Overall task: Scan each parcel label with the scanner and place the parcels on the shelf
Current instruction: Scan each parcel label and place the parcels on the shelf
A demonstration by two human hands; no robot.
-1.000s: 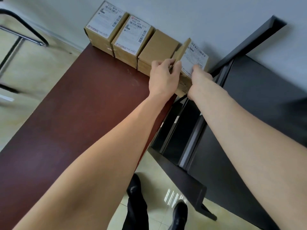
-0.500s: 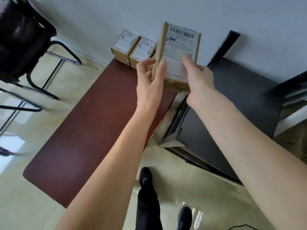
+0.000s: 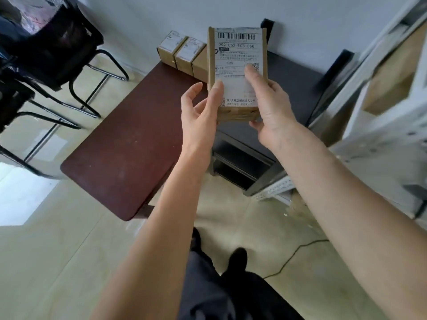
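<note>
Parcel [image 3: 235, 72] upright, long axis vertical, label facing camera. Right hand [image 3: 272, 112] grip wraps lower right edge; left hand [image 3: 201, 112] grip pinches left edge. Shelf [image 3: 392, 107] right, nearer right hand.

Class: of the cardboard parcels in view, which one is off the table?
The parcel held up in both hands, label facing the camera; the other three sit in a row at the table's far end.

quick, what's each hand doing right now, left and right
left hand: holding the parcel by its left edge, thumb on the label.
right hand: holding the same parcel by its right side, thumb on the label.
</note>
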